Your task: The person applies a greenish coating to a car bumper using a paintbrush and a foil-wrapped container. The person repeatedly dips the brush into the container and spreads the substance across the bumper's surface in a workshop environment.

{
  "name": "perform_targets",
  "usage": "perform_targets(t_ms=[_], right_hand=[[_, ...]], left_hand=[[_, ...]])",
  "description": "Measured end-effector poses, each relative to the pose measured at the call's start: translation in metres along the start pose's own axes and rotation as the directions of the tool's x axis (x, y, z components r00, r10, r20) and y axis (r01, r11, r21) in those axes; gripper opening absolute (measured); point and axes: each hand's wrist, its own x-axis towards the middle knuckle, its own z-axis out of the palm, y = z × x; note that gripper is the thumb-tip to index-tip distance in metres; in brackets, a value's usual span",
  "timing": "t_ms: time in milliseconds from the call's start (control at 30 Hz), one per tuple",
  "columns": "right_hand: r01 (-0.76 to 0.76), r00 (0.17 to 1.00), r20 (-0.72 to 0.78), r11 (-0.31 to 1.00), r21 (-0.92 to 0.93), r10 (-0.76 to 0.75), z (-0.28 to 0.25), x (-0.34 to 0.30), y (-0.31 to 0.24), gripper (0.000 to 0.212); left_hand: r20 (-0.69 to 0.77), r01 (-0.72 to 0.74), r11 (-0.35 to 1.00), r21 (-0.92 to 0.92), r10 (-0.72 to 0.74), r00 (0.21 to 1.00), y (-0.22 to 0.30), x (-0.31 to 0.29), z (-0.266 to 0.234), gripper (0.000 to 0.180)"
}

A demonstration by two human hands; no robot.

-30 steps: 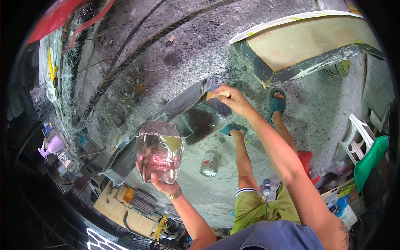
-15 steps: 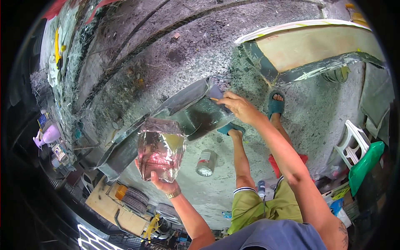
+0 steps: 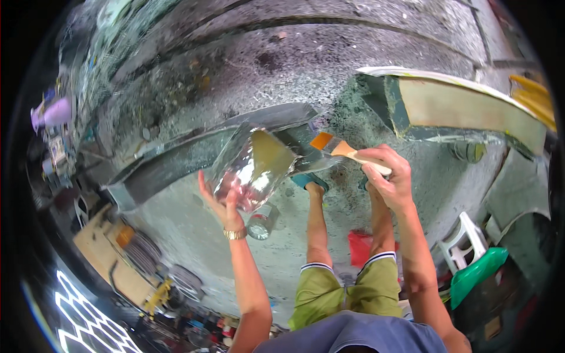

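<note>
My left hand point(image 3: 220, 203) holds a shiny, clear-sided container point(image 3: 235, 170) from below and the side, its thumb against the wall. A yellowish patch, perhaps liquid, shows inside. In my right hand point(image 3: 391, 176), the fingers are wrapped round the pale handle of a flat paintbrush point(image 3: 347, 150). Its orange-brown bristles point left, a short way from the container's rim. Behind and below both lies a long dark moulded panel point(image 3: 159, 159) with a raised edge, its middle partly hidden by the container.
A metal can point(image 3: 263, 222) stands on the floor below the container. A second large panel point(image 3: 465, 109), beige-faced with dark edges, lies at the far right. A white plastic stool point(image 3: 462, 244) with a green bag point(image 3: 479, 273) is at right. Tyres point(image 3: 140, 254) lie lower left.
My right hand has drawn the brush back from the dark panel, nearer to me, and its bristles now show. The container has tilted and shifted toward the brush. The whole view has turned.
</note>
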Motion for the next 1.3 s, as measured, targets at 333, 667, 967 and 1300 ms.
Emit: perform_targets(t_ms=[333, 667, 967, 1300], right_hand=[[0.097, 0.943, 0.328, 0.991, -0.098, -0.060, 0.071, 0.057, -0.008, 0.018], [-0.391, 0.910, 0.197, 0.912, 0.121, 0.364, 0.038, 0.021, 0.045, 0.017], [-0.406, 0.866, 0.283, 0.910, -0.085, 0.413, 0.039, 0.022, 0.089, 0.012], [-0.315, 0.905, 0.293, 0.949, -0.022, 0.308, 0.080, 0.023, 0.080, 0.012]], left_hand=[[0.023, -0.151, 0.986, 0.074, 0.150, 0.988, -0.005, -0.002, 0.036, 0.089], [-0.098, -0.188, 0.964, 0.186, 0.209, 0.973, -0.030, 0.004, -0.003, 0.089], [-0.137, -0.115, 0.991, 0.062, 0.122, 0.983, -0.017, 0.001, -0.025, 0.086], [-0.133, -0.058, 0.998, -0.038, 0.053, 0.990, -0.012, 0.003, -0.018, 0.087]])
